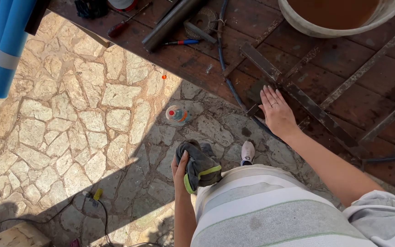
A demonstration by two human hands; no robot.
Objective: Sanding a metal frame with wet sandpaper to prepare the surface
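Head view: the left hand (179, 170) is closed around a grey work glove (200, 165) with yellow-green trim, held beside the hip. The right hand (276, 110) lies open and flat on a rusty metal bar (317, 113) at the workbench (197, 64) edge.

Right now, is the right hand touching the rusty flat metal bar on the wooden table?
Touching: head view shows the right hand resting palm-down on the rusty flat metal bar.
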